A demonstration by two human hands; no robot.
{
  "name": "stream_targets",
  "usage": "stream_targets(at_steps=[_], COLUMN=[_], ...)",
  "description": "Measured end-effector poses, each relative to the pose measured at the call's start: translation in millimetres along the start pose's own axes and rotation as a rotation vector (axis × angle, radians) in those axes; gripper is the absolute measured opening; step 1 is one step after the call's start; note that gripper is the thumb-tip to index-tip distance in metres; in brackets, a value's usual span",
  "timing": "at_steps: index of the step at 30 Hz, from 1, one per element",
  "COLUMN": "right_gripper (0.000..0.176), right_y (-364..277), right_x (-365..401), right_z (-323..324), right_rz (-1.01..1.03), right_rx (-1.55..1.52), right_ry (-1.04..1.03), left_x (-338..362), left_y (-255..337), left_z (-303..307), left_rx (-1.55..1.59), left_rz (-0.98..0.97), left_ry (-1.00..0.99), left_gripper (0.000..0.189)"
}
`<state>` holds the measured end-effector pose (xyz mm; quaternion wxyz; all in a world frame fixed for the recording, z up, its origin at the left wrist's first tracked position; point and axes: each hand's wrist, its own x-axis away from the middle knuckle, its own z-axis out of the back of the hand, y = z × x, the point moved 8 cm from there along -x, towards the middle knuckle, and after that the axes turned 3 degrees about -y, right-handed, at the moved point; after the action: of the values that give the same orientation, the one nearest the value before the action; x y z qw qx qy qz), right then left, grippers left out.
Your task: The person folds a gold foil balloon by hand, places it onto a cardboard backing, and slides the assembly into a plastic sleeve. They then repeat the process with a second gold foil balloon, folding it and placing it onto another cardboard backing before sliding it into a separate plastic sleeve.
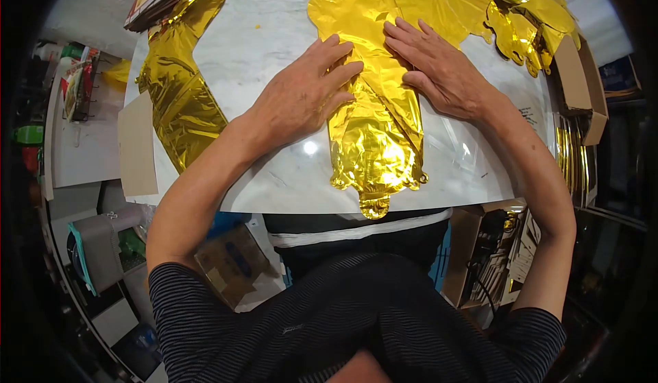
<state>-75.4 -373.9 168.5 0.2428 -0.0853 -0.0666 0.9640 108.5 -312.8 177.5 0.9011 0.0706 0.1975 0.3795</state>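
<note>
A flat gold foil balloon (377, 136) lies lengthwise on the white marbled table (267, 13), its small rounded tab hanging over the near edge. My left hand (312, 85) rests along its left side, fingers stretched out onto the foil. On the right side, my right hand (439, 71) lies flat with fingers spread over the balloon. Both palms face down, and the foil between them is creased. Wrinkles also run across the balloon's shiny lower end.
Another gold foil balloon (175, 85) lies at the left, near a stack of packets (157, 2). More crumpled gold foil (524, 19) spreads over the back right. A cardboard box (582, 88) stands at the right edge; an open carton (473, 246) sits below the table.
</note>
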Motion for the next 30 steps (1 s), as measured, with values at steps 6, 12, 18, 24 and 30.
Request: stream_targets(at_steps=[6,12,18,24,30], right_gripper=[0.064,0.066,0.066,0.066,0.066], right_y=[-12.1,-13.2,-29.0,-29.7,-31.2], right_x=[26.1,34.2,38.3,42.6,39.7], right_z=[-0.7,7.3,-3.7,-4.4,-6.0], right_rz=[0.048,-0.024,-0.029,-0.101,-0.109], right_rx=[-0.019,0.001,-0.031,-0.056,-0.044], right_ry=[-0.05,0.025,-0.038,0.03,-0.022], left_x=[1.1,2.6,2.6,3.3,1.8], left_y=[0.1,-1.5,-2.0,-2.3,-1.4], left_z=[-3.6,-3.9,-3.5,-4.1,-4.6], left_rx=[-0.024,-0.012,0.008,0.018,0.02], left_rz=[0.049,0.033,0.051,0.036,0.036], left_ry=[-0.072,-0.015,-0.01,-0.012,-0.026], left_gripper=[0.046,0.039,0.04,0.041,0.042])
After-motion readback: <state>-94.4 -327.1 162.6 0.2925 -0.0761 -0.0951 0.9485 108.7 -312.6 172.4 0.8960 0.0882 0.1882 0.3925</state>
